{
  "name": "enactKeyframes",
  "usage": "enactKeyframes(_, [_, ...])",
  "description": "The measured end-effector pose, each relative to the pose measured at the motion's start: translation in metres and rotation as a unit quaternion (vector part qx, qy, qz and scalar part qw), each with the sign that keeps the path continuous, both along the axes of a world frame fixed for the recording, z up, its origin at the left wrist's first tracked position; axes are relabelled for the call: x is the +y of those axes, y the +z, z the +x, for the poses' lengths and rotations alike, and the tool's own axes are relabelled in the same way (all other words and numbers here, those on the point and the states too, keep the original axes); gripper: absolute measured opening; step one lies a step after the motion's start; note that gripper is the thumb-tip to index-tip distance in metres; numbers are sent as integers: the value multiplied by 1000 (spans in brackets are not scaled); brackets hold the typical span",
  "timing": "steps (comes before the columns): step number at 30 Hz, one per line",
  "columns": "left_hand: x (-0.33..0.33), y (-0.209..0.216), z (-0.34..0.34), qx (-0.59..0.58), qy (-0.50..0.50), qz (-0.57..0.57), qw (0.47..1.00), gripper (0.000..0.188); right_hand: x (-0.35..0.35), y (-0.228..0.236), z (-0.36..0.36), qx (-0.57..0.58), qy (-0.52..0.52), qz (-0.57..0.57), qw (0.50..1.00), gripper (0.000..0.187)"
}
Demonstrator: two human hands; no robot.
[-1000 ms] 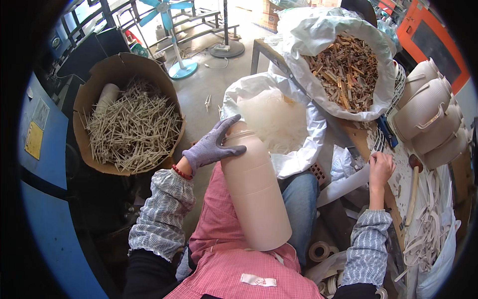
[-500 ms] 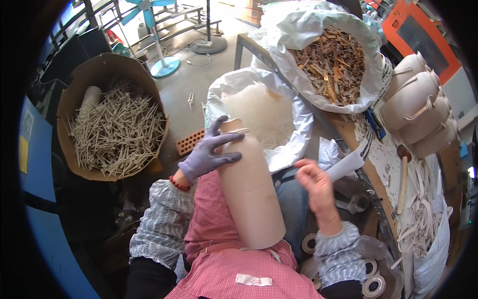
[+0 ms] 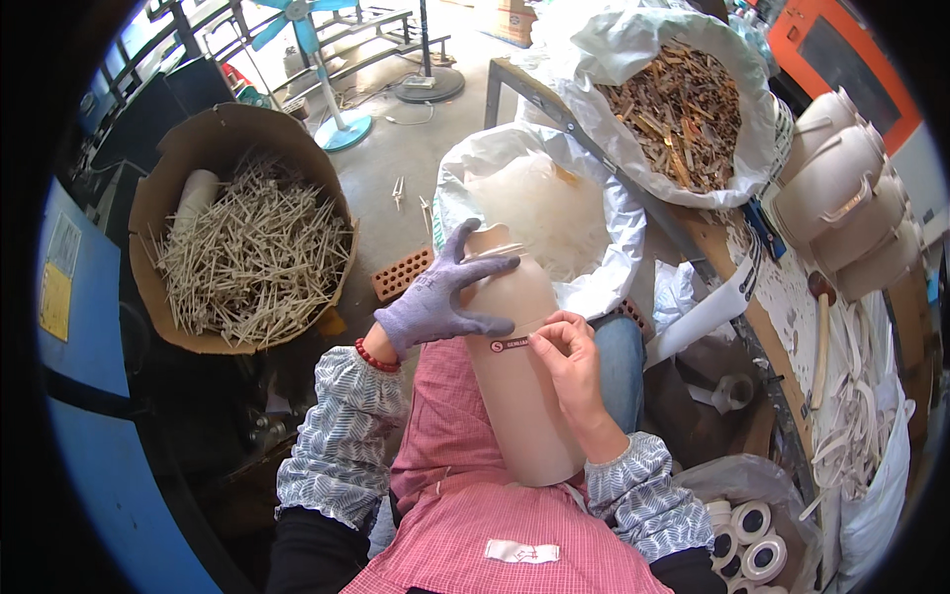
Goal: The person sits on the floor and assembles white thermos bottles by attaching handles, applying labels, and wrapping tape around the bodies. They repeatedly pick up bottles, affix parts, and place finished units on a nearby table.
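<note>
A beige plastic bottle (image 3: 524, 416) with a cylindrical body lies slanted across my lap, its neck pointing away from me. My left hand (image 3: 435, 302), in a grey-purple glove, grips it below the neck with thumb and fingers spread around the shoulder. A small dark sticker (image 3: 509, 345) with a round emblem rests against the upper body of the bottle. The bare fingertips of my right hand (image 3: 576, 371) are pinched together at the sticker's right end, touching the bottle. Whether the sticker is fully stuck down cannot be seen.
At left stands a cardboard drum (image 3: 148, 287) of thin beige sprues. Ahead is a white sack (image 3: 625, 243) of translucent pieces. On the right bench are a sack (image 3: 767, 129) of brown scraps, stacked beige containers (image 3: 836, 188), a mallet (image 3: 820, 337) and pale strips (image 3: 861, 396).
My right hand has come in from the right onto the bottle, and the dark sticker now shows against it. My left hand keeps its grip. The whole view has shifted slightly.
</note>
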State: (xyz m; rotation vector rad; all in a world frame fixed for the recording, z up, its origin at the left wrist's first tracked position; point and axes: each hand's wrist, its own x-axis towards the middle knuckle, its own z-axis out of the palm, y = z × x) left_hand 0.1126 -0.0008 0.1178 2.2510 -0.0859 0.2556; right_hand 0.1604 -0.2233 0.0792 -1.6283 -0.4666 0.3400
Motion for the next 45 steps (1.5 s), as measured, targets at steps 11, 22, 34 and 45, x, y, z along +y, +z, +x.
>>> enactKeyframes(11, [-1, 4, 6, 19, -29, 71, 997, 92, 13, -11, 0, -216, -91, -90, 968, 25])
enactKeyframes(22, [17, 6, 12, 10, 56, -252, 966, 62, -44, -56, 37, 7, -170, 62, 983, 18])
enactKeyframes(34, [46, 21, 50, 46, 98, 232, 967, 38, -379, -390, 3, 301, -363, -492, 732, 42])
enactKeyframes(45, [-39, 106, 90, 129, 95, 234, 959, 24, -401, -454, -21, 231, -361, -662, 615, 49])
